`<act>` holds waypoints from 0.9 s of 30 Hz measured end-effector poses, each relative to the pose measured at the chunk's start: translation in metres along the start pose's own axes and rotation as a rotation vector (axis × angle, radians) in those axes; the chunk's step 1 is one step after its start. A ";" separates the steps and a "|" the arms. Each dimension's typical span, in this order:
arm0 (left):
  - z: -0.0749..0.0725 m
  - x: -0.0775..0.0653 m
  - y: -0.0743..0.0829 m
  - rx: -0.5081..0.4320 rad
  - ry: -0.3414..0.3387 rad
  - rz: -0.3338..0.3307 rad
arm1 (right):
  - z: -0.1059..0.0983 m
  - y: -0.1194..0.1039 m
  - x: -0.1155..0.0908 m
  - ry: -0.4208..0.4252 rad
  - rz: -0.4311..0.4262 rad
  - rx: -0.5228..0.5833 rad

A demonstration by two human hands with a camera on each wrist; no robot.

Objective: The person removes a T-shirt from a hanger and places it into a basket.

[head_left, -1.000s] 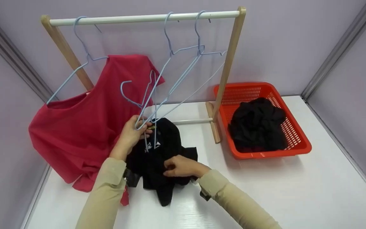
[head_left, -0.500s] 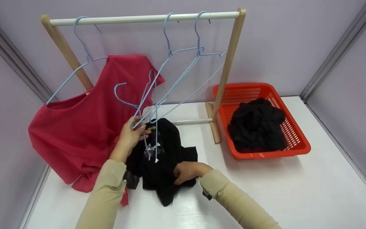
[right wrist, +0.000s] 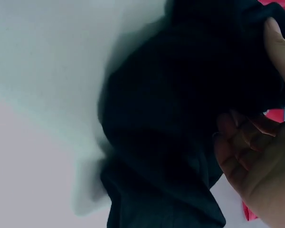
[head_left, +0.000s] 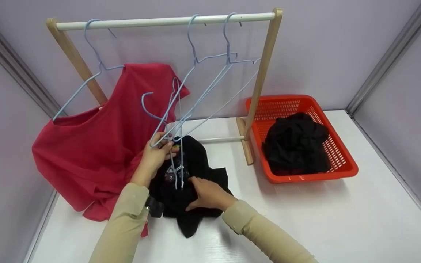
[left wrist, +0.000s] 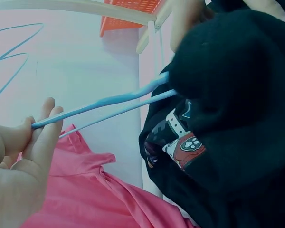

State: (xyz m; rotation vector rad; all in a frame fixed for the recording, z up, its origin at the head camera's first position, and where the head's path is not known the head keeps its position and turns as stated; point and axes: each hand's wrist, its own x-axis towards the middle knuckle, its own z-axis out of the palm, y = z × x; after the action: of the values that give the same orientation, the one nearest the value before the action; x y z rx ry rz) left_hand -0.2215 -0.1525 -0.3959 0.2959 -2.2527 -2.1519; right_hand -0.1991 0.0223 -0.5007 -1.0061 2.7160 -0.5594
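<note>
My left hand point(head_left: 152, 159) pinches a light-blue wire hanger point(left wrist: 114, 100) between thumb and fingers, as the left wrist view shows. The hanger's far end goes into a black T-shirt point(head_left: 186, 213) with a colourful print point(left wrist: 185, 147), bunched on the table below. My right hand point(head_left: 212, 193) is at the shirt's right side, its thumb and fingers spread apart against the cloth. In the right wrist view the thumb point(right wrist: 278, 47) lies along dark fabric while the fingers bend loosely below it. Folds hide part of the hanger inside the shirt.
A rack with a white rod point(head_left: 152, 22) stands behind. From it hang a pink shirt point(head_left: 97, 157) on a hanger at left and bare blue hangers point(head_left: 192, 40), whose lower corner overlaps my left hand. A red basket point(head_left: 347, 160) with black cloth point(head_left: 296, 142) sits right.
The right hand first moved slightly right along the shirt, then spread its fingers and shifted up and left. The left hand's hanger swung slightly left, then back right, its lower end further down the shirt.
</note>
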 end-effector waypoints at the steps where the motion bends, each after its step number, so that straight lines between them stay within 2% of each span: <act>1: 0.001 0.000 0.000 0.002 0.003 0.010 | 0.001 -0.001 -0.001 -0.001 -0.003 -0.012; 7: -0.001 -0.001 0.003 -0.069 0.005 0.041 | 0.012 -0.007 -0.006 0.016 -0.077 -0.138; 9: -0.003 -0.001 0.006 -0.076 -0.002 0.037 | 0.015 -0.008 -0.005 0.067 -0.086 -0.177; 12: -0.007 -0.003 0.010 -0.035 -0.018 0.028 | 0.018 -0.008 -0.001 0.161 -0.066 -0.219; 14: -0.010 -0.004 0.012 -0.015 -0.017 0.034 | 0.017 -0.009 0.003 0.179 -0.042 -0.228; 16: -0.013 -0.005 0.013 -0.006 -0.004 0.041 | 0.016 -0.010 0.008 0.152 -0.015 -0.232; 21: -0.020 -0.006 0.013 -0.008 0.029 0.048 | 0.013 -0.016 0.021 -0.003 0.099 -0.206; 25: -0.026 -0.007 0.011 0.050 0.039 0.042 | 0.017 -0.019 0.027 -0.120 0.179 -0.125; 27: -0.029 -0.008 0.010 0.103 0.040 0.048 | 0.021 -0.018 0.028 -0.147 0.213 -0.088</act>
State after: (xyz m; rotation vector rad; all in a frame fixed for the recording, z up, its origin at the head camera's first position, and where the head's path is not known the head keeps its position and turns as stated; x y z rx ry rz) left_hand -0.2112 -0.1802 -0.3834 0.2807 -2.3281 -1.9930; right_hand -0.2036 -0.0148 -0.5136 -0.7320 2.6897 -0.3179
